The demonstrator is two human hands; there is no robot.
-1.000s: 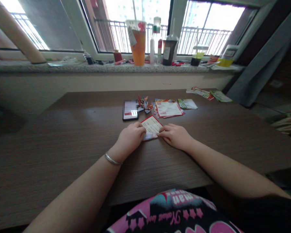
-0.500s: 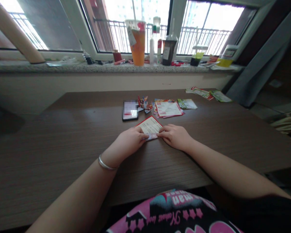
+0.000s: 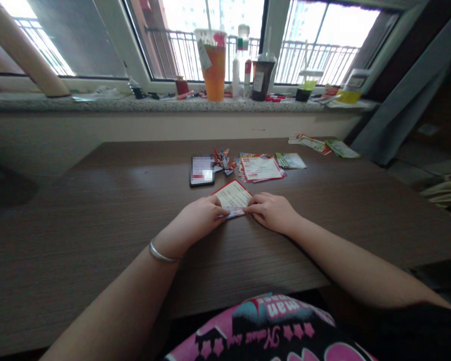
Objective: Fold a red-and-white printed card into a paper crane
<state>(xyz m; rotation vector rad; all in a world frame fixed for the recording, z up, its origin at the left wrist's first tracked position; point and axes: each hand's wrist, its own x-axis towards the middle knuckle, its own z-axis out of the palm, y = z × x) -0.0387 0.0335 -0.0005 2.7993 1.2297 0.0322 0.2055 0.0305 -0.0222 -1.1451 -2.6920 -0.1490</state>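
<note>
A folded sheet of printed paper with a red border lies on the brown wooden table in front of me. My left hand, with a silver bangle at the wrist, presses its fingertips on the paper's left near edge. My right hand presses on the paper's right near corner, its fingers curled down onto the fold. Both hands rest on the table, pinning the paper.
A phone lies just beyond the paper, next to small folded paper cranes and a stack of printed sheets. More leaflets sit far right. Drink cups and bottles line the windowsill.
My left hand has slid a little back toward me along the paper's left edge. The right hand and the paper have hardly moved.
</note>
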